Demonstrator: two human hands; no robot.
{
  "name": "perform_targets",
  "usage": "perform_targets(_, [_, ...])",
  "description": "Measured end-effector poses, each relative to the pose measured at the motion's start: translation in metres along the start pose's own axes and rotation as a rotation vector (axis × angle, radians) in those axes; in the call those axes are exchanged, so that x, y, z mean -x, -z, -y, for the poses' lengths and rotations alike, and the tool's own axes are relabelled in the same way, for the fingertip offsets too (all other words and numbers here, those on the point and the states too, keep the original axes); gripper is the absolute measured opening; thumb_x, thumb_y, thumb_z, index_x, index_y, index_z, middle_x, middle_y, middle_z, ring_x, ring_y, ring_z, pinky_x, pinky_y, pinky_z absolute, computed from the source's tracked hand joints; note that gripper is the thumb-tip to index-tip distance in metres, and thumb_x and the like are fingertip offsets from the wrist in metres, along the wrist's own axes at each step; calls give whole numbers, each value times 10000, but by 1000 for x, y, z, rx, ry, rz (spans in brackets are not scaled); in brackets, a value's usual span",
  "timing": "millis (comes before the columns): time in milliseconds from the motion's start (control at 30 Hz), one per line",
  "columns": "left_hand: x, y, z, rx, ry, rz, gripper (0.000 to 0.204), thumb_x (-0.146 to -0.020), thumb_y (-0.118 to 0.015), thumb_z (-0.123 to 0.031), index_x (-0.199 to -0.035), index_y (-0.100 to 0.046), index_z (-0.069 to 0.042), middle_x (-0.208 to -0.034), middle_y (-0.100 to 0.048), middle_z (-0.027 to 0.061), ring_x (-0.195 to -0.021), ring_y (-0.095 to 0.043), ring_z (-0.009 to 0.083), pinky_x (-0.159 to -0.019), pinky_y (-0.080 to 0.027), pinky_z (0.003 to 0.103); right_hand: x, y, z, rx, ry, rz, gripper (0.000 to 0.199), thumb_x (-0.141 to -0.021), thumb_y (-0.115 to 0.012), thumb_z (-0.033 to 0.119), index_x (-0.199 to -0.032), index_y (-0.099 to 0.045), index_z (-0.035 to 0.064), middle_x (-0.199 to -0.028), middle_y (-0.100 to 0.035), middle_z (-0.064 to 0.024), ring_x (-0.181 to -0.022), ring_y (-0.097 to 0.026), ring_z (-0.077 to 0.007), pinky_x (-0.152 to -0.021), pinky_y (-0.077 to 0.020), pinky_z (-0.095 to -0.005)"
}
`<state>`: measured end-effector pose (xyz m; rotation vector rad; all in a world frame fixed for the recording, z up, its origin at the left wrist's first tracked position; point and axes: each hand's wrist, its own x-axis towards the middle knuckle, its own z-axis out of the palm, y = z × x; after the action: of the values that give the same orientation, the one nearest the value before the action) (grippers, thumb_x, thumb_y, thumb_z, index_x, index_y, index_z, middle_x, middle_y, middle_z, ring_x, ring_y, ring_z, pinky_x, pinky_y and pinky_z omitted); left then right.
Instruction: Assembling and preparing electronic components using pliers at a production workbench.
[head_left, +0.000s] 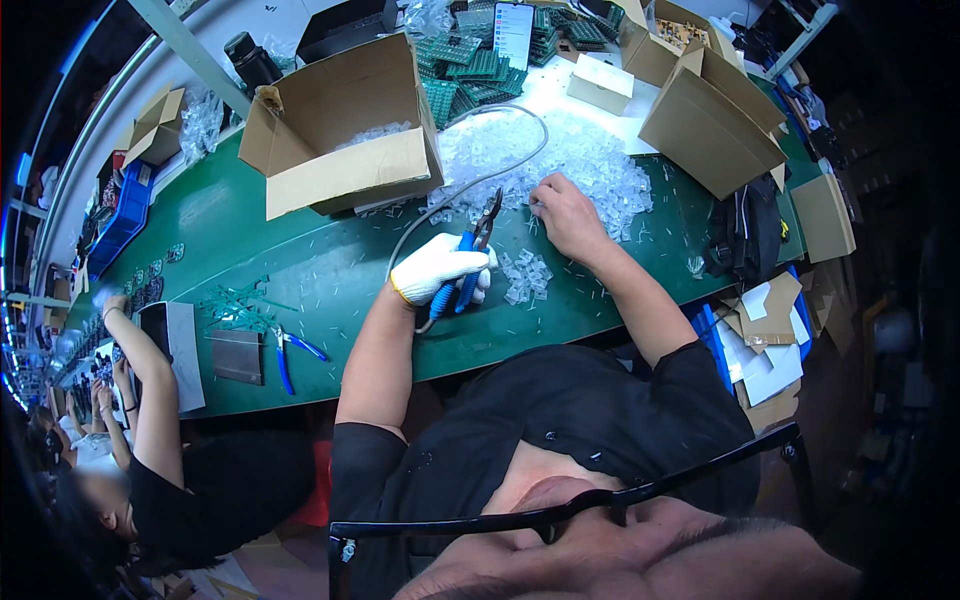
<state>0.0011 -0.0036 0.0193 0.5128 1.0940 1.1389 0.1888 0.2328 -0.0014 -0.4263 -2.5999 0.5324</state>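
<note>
My left hand, in a white glove, is closed round the blue handles of a pair of pliers. Their dark jaws point up and away from me. Bare and curled, my right hand has its fingertips pinched together at the near edge of a large heap of clear plastic pieces; whatever they hold is too small to make out. A smaller group of clear pieces lies on the green table between my hands. A grey cable passes by my gloved wrist and loops over the heap.
An open cardboard box with clear pieces inside stands left of the heap. Another carton is at the right. Green circuit boards are stacked behind. Blue-handled pliers lie at the left, near a co-worker's arm.
</note>
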Motion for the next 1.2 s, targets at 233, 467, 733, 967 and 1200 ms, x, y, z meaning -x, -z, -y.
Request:
perform_targets(233, [-1, 4, 2, -38, -7, 31, 420, -935, -864, -329, -1174, -739, -8, -941, -751, 101, -836, -744, 218, -787, -631, 368, -9, -10, -3, -891, -498, -28, 155, -1025, -725, 20, -1180, -730, 16, -1051, -740, -74, -950, -710, -197, -839, -569, -325])
perform_targets(467, [0, 6, 4, -19, 2, 46, 435, -938, -867, -335, -1182, -733, -1, -946, -757, 110, -833, -750, 223, -789, -634, 368, -11, -3, 3, -1487, -643, 74, 172, -1076, -708, 38, -1244, -713, -1, -1088, -735, -65, -978, -738, -173, -843, -607, -312])
perform_targets(733, [3, 2, 1, -13, 8, 32, 437, -943, -857, -338, -1190, -729, -2, -945, -761, 102, -826, -751, 217, -784, -630, 356, -14, 2, 31, -1497, -703, 29, 200, -1064, -754, 82, -1255, -704, 52, -1077, -768, -27, -1021, -759, -147, -773, -582, -279])
perform_targets(967, [0, 4, 5, -47, -29, 37, 414, -995, -815, -342, -1215, -749, 3, -938, -788, 86, -764, -778, 193, -710, -620, 316, -9, -12, 36, -1262, -556, -31, 219, -988, -866, 132, -1164, -765, 49, -1034, -771, -1, -867, -676, -71, -736, -542, -266])
perform_targets(1200, [5, -7, -4, -146, 20, -16, 377, -949, -853, -306, -1173, -744, -24, -909, -745, 79, -774, -734, 190, -720, -608, 337, -8, -6, 36, -1069, -485, -63, 167, -961, -873, 76, -1091, -791, 11, -914, -739, 25, -794, -621, -46, -697, -490, -235])
